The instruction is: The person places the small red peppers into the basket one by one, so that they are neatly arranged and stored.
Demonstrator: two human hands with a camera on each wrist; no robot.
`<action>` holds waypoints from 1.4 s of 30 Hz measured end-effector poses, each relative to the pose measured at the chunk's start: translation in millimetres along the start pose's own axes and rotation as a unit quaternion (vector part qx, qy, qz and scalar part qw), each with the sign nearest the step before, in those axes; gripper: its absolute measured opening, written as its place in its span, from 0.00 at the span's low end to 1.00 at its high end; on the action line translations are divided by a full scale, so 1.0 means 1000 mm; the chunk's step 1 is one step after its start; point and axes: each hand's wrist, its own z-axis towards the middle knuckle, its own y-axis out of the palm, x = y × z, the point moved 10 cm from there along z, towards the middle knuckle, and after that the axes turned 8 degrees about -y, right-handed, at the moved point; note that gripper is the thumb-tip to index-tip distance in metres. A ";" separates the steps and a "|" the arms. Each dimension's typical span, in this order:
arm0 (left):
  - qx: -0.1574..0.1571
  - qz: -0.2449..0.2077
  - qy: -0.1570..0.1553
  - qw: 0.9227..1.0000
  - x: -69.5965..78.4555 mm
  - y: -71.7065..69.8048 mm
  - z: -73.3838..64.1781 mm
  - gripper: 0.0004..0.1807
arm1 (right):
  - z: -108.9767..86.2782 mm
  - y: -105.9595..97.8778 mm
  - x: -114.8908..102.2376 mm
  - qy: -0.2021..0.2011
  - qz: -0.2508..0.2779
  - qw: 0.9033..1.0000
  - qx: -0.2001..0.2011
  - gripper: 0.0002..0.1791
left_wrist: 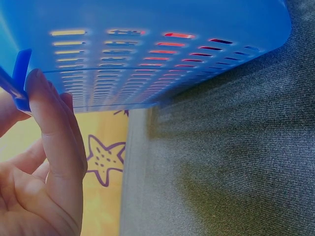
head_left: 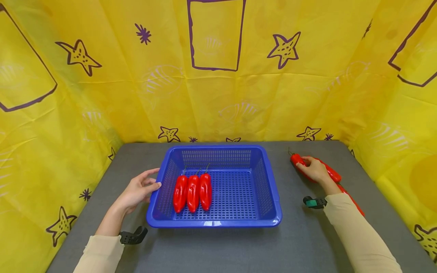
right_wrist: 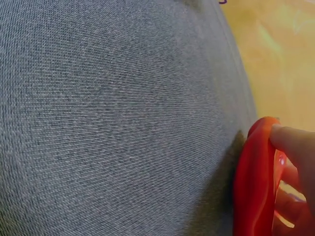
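Observation:
A blue plastic basket with slotted walls stands mid-table. My left hand pinches its left rim, with the thumb at the top edge; the left wrist view shows fingers against the outer side of the lip. Three red chili peppers lie side by side in the basket's left half, stems pointing away. Off to the right, my right hand grips another red pepper near its stem end, the thumb pressed on its side. That pepper's lower part is partly hidden by the hand in the head view.
Beside the right hand lies a second red pepper, and a third pepper shows partly from behind the right forearm. A grey cloth-covered table carries everything. Yellow printed curtains close it in at the back and both sides.

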 end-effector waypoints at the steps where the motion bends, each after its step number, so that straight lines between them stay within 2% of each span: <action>1: 0.000 0.000 0.000 1.000 0.000 0.000 0.000 0.36 | -0.001 -0.001 -0.001 0.001 0.001 1.000 -0.001 0.32; 9: 0.001 0.003 0.000 1.000 0.001 0.000 -0.001 0.35 | -0.001 -0.008 -0.010 0.003 0.010 1.000 -0.018 0.35; 17: 0.000 0.003 0.002 1.000 0.002 0.000 -0.002 0.36 | 0.004 -0.015 -0.021 -0.008 0.015 1.000 -0.017 0.36; 33: -0.002 0.001 0.005 1.000 0.001 0.000 -0.002 0.36 | 0.009 -0.030 -0.066 -0.021 0.027 0.999 -0.028 0.38; 42: 0.000 0.001 0.007 1.000 0.001 0.000 -0.002 0.36 | 0.012 -0.035 -0.097 -0.048 0.034 0.998 -0.030 0.37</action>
